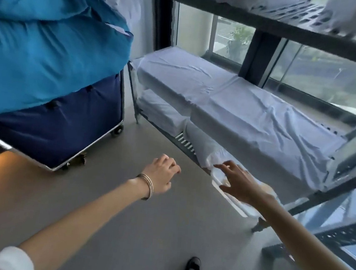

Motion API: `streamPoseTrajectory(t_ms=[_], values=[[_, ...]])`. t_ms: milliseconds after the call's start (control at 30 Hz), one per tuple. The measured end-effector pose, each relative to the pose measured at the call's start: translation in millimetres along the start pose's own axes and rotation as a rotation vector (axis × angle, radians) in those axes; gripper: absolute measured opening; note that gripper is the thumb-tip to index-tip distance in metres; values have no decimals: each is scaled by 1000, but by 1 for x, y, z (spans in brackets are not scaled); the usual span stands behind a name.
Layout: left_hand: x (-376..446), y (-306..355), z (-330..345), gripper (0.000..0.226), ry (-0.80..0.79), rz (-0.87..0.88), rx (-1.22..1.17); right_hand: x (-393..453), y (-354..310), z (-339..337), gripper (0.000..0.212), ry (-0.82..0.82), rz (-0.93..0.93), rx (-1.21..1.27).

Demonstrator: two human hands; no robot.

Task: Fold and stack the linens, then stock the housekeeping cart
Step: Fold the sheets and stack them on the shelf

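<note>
Reaching low, the right hand [242, 184] spreads its relaxed fingers over a clear plastic pack [235, 194] on the bottom tier of a grey metal rack [346, 140]; whether they touch it I cannot tell. The left hand [162, 174], bangles at the wrist, hovers over the grey floor [142, 229], fingers loosely curled, holding nothing. White linens [230, 96] lie stacked on the middle tier before a window [330, 80]. A cart [65, 124] with a navy bag, heaped with blue cloth [40, 45], stands left.
</note>
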State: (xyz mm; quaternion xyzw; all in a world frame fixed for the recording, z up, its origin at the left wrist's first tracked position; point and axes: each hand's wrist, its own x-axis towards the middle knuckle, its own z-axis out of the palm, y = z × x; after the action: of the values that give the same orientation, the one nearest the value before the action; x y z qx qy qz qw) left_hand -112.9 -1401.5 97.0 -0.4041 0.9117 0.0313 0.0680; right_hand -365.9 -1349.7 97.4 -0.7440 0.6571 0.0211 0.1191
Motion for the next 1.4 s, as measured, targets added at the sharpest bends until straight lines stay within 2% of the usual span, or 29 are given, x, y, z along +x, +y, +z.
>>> streamPoseTrajectory(t_ms=[333, 600, 800, 1167, 1400], values=[[162, 46, -5, 47, -43, 186, 56, 30, 150, -12, 70, -67, 186, -35], [235, 34, -6, 50, -57, 212, 57, 75, 198, -17, 69, -116, 208, -9], [270, -32, -9, 45, -66, 139, 36, 156, 184, -29, 68, -99, 129, -16], [339, -218, -26, 43, -82, 16, 39, 367, 111, -68, 67, -95, -21, -62], [375, -310, -28, 42, -78, -94, -1, 481, 79, -84, 66, -95, -123, -55]])
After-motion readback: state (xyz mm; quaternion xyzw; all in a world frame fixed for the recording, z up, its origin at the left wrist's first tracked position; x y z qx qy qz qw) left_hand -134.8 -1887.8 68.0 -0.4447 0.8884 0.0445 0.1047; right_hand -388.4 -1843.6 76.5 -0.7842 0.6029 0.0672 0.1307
